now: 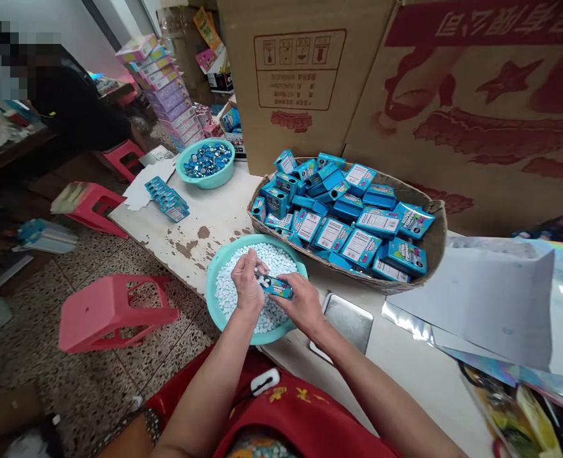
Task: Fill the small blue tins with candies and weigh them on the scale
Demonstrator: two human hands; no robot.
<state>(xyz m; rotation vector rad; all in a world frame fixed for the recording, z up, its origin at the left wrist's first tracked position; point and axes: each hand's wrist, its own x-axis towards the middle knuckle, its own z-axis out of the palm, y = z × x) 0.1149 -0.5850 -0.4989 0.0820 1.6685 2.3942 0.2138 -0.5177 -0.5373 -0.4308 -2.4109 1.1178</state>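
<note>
My right hand [301, 304] grips a small blue candy box [276, 286] over a teal bowl [213, 272] filled with small white candies [228, 292]. My left hand [247, 283] is pinched closed at the box's open end, fingertips touching it; what the pinch holds is too small to see. Behind the bowl, a woven basket [436, 238] holds several matching blue boxes [348, 216].
A second teal bowl [206, 164] of dark blue pieces and a row of blue boxes [166, 199] lie at the table's far left. A metal scale plate [347, 321] sits beside my right wrist. Cardboard cartons stand behind; pink stools [112, 312] are on the floor. A person sits at far left.
</note>
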